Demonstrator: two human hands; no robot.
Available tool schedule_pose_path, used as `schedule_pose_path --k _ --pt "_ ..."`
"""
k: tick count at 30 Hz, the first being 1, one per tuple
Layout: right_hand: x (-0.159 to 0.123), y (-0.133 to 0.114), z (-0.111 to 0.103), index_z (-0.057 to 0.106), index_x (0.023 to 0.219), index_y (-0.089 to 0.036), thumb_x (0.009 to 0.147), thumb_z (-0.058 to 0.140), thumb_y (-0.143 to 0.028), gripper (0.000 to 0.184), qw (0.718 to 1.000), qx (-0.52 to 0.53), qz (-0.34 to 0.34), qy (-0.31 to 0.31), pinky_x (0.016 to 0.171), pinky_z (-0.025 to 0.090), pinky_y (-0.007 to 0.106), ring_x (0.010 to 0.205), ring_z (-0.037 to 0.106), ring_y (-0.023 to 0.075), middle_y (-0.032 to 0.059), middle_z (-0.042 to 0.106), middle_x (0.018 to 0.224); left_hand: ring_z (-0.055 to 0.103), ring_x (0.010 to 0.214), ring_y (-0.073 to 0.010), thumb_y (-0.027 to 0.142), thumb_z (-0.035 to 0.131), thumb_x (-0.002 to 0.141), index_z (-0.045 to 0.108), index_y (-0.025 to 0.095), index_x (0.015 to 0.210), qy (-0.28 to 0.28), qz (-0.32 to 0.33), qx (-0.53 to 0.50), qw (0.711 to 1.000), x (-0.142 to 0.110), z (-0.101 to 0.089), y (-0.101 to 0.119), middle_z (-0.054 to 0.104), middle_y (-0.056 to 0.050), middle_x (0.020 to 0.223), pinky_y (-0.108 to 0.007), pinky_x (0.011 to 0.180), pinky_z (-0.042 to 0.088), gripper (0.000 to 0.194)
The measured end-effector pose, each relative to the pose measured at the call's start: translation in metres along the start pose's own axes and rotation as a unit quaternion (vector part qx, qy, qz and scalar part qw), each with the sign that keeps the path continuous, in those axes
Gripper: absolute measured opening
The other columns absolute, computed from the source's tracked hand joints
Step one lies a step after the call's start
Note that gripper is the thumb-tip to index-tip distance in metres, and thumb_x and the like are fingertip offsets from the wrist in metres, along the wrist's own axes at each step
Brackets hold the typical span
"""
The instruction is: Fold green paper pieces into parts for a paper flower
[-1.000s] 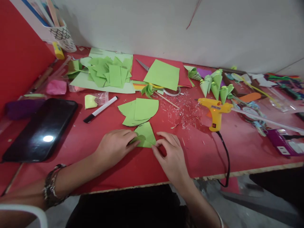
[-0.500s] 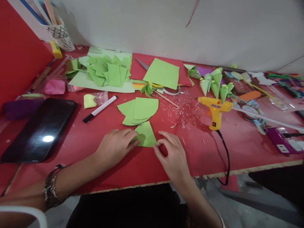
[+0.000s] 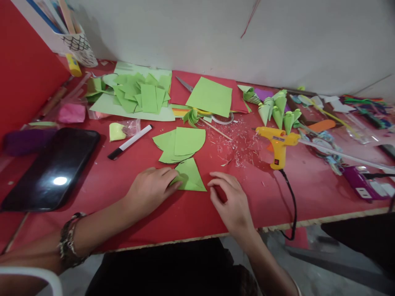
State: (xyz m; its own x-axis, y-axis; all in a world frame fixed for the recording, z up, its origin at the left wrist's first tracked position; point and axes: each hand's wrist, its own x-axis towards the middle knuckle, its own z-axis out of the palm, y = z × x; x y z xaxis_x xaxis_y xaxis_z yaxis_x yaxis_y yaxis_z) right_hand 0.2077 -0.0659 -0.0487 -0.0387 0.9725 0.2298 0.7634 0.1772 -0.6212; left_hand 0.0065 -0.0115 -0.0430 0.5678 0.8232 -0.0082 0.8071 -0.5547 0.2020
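Observation:
A green paper piece point(image 3: 191, 177) lies at the front middle of the red table, its right corner flat and pointed. My left hand point(image 3: 153, 185) is closed on its left edge, thumb and fingers pinching the paper; what the fingertips cover is hidden. Just right of the paper's corner, my right hand point(image 3: 230, 201) rests apart from it, fingers curved with a gap between thumb and forefinger and nothing held. Behind the held piece, several green paper quarter-circles point(image 3: 189, 140) lie overlapped, dark marker lines along some edges.
A yellow glue gun point(image 3: 277, 144) with a black cord stands at the right. A marker point(image 3: 130, 142) and a black phone point(image 3: 52, 168) lie to the left. Behind are cut green papers point(image 3: 148, 98), scissors point(image 3: 184, 83), rolled green paper cones point(image 3: 279, 109) and a pen cup point(image 3: 80, 47).
My right hand has moved a little to the right, away from the paper. The paper's right corner now reaches further right. My left hand keeps its place.

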Motion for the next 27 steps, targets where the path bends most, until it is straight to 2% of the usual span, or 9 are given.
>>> schedule_pose_path --k 3,6,9,14,17,21,27 --pt "-0.001 -0.002 0.000 0.054 0.090 -0.020 0.079 0.042 -0.012 0.018 0.999 0.042 0.009 0.034 0.079 0.044 0.033 0.090 0.054 0.0183 0.0062 0.058 0.093 0.048 0.055 -0.0143 0.033 0.039 0.086 0.055 0.016 0.070 0.006 0.006 -0.014 1.000 -0.001 0.000 -0.001 0.057 -0.001 0.064 -0.024 0.049 0.026 0.028" --pt "-0.001 -0.010 0.004 0.054 0.095 -0.020 0.081 0.044 -0.020 0.018 1.000 0.026 -0.011 -0.003 0.079 0.043 0.033 0.091 0.052 0.0194 0.0072 0.057 0.096 0.049 0.057 -0.0143 0.034 0.037 0.087 0.055 0.016 0.072 0.009 0.013 -0.017 1.000 -0.001 0.000 -0.001 0.057 -0.001 0.064 -0.025 0.050 0.027 0.030" --pt "0.003 -0.021 0.011 0.056 0.090 -0.018 0.081 0.048 -0.029 0.015 0.997 -0.055 -0.018 -0.046 0.075 0.042 0.035 0.086 0.051 0.0211 0.0073 0.056 0.094 0.049 0.057 -0.0140 0.036 0.037 0.087 0.055 0.016 0.071 0.012 0.010 -0.037 0.999 0.000 0.000 -0.001 0.057 -0.001 0.063 -0.024 0.051 0.029 0.031" --pt "0.009 -0.029 0.021 0.054 0.078 -0.019 0.083 0.047 -0.028 0.013 0.990 -0.129 -0.024 -0.050 0.068 0.040 0.034 0.078 0.048 0.0204 0.0065 0.054 0.084 0.050 0.061 -0.0146 0.042 0.043 0.083 0.056 0.016 0.076 0.006 0.007 -0.100 0.995 -0.002 0.005 -0.005 0.056 -0.002 0.069 -0.024 0.054 0.035 0.030" --pt "0.009 -0.026 0.019 0.053 0.074 -0.019 0.083 0.046 -0.025 0.013 0.992 -0.110 -0.025 -0.057 0.069 0.039 0.033 0.078 0.047 0.0192 0.0054 0.053 0.084 0.050 0.068 -0.0144 0.042 0.049 0.080 0.055 0.016 0.078 0.022 0.039 -0.144 0.989 -0.005 0.006 -0.011 0.053 -0.003 0.078 -0.024 0.059 0.039 0.027" --pt "0.007 -0.022 0.014 0.055 0.077 -0.020 0.083 0.046 -0.023 0.010 0.994 -0.065 -0.024 -0.082 0.072 0.038 0.033 0.081 0.047 0.0183 0.0042 0.053 0.089 0.049 0.070 -0.0111 0.031 0.045 0.084 0.057 0.018 0.079 0.008 0.081 -0.215 0.973 -0.008 0.006 -0.018 0.052 -0.001 0.079 -0.021 0.061 0.040 0.019" --pt "0.008 -0.022 0.013 0.056 0.075 -0.019 0.083 0.046 -0.023 0.013 0.996 -0.039 -0.014 -0.073 0.071 0.038 0.032 0.081 0.048 0.0180 0.0045 0.054 0.087 0.045 0.060 -0.0104 0.038 0.040 0.086 0.052 0.016 0.067 0.044 0.063 -0.159 0.984 -0.010 0.007 -0.018 0.048 0.001 0.067 -0.020 0.054 0.036 0.032"
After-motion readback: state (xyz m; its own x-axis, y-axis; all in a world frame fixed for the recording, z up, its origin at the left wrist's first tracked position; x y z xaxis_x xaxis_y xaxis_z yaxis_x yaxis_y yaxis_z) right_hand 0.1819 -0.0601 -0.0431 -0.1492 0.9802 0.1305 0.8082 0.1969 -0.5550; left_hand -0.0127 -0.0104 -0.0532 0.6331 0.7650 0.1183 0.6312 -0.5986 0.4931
